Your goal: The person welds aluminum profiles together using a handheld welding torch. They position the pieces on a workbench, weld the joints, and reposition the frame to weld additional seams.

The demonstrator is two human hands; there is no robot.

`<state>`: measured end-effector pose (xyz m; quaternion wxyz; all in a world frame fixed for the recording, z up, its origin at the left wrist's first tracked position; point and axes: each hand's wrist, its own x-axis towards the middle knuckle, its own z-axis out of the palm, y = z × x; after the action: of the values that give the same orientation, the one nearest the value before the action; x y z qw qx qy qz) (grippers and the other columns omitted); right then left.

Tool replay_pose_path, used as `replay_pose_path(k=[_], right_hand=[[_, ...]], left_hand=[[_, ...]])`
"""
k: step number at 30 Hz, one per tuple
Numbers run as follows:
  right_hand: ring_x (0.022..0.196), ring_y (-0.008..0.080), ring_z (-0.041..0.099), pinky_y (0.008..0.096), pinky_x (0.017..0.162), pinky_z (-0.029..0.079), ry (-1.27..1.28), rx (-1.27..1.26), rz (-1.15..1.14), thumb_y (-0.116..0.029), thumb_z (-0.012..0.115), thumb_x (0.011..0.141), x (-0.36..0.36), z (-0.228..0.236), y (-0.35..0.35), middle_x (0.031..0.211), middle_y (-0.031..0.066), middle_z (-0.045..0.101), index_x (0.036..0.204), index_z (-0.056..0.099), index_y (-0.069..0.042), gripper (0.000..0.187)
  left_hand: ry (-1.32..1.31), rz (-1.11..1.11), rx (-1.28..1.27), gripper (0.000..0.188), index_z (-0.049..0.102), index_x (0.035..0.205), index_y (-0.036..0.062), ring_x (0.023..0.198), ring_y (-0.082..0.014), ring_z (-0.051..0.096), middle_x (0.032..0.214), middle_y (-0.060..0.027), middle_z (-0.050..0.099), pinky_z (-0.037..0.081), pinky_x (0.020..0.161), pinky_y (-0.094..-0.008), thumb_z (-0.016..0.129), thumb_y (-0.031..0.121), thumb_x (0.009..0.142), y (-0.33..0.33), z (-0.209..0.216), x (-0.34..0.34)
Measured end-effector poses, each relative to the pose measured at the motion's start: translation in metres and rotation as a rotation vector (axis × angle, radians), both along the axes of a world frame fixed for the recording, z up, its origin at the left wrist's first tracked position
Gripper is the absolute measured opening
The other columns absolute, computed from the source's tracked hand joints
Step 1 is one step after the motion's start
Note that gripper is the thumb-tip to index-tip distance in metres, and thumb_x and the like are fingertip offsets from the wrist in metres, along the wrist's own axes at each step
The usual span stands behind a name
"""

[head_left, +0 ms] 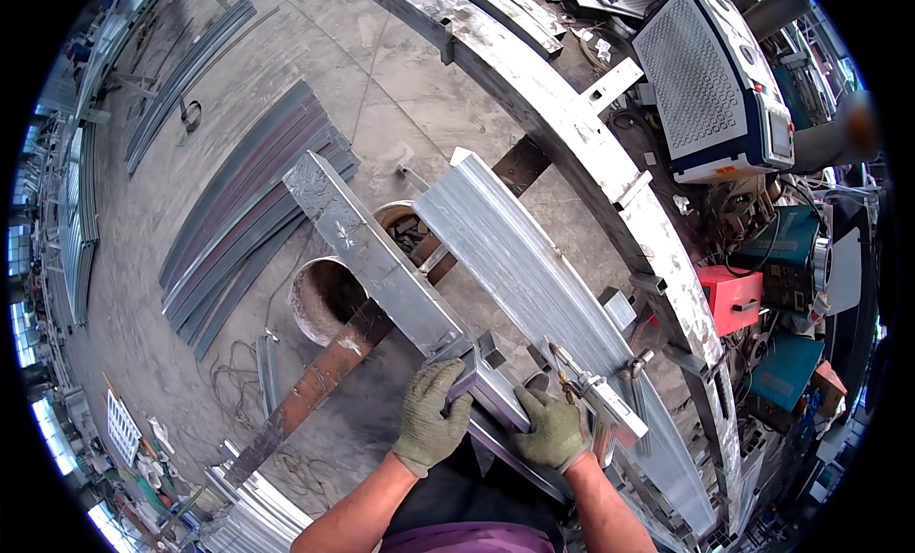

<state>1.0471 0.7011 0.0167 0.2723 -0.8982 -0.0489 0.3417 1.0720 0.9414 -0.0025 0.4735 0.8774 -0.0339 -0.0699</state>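
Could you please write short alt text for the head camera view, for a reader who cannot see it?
Two gloved hands, left hand and right hand, grip the near end of a galvanised steel tube lying on a rusty beam in a metal workshop. A second, wider tube lies alongside it, and welding machines stand to the right.

Near end of the galvanised steel tube (381, 258) covered by the gloved left hand (431, 415). Palm side of the gloved right hand (550, 429) hidden from view. Lower part of the rusty steel beam (324, 367) lost behind floor clutter. Long curved frame (610, 181) cut off at the picture's rim.
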Motion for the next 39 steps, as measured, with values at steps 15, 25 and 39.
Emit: replay_pose_path(k=[15,25,39], right_hand=[[0.127,0.0387,0.068,0.0488,0.104,0.056,0.037,-0.018,-0.002,-0.028,0.075,0.082,-0.009,-0.003,0.000,0.148,0.0202,0.063,0.151,0.057,-0.004,0.075],[0.127,0.0371,0.068,0.0489,0.104,0.056,0.030,-0.045,0.008,-0.026,0.076,0.081,-0.006,0.002,0.004,0.150,0.0183,0.062,0.152,0.057,-0.005,0.076],[0.122,0.0386,0.070,0.0492,0.104,0.056,-0.024,-0.066,-0.009,-0.025,0.074,0.080,-0.006,0.006,0.007,0.144,0.0173,0.067,0.147,0.062,-0.009,0.070]], left_hand=[[0.003,-0.030,0.152,0.049,0.068,0.132,0.0012,0.117,-0.0435,0.067,0.128,-0.0214,0.071,0.054,0.104,-0.0507,0.070,0.008,0.083,-0.005,0.001,-0.002],[-0.034,-0.015,0.242,0.047,0.068,0.128,0.0009,0.109,-0.0414,0.067,0.123,-0.0199,0.072,0.054,0.098,-0.0505,0.071,0.009,0.082,-0.010,0.004,0.000],[-0.084,-0.079,0.258,0.069,0.066,0.134,0.0035,0.115,-0.0414,0.069,0.127,-0.0191,0.073,0.055,0.097,-0.0516,0.091,0.037,0.079,-0.002,-0.009,-0.006]])
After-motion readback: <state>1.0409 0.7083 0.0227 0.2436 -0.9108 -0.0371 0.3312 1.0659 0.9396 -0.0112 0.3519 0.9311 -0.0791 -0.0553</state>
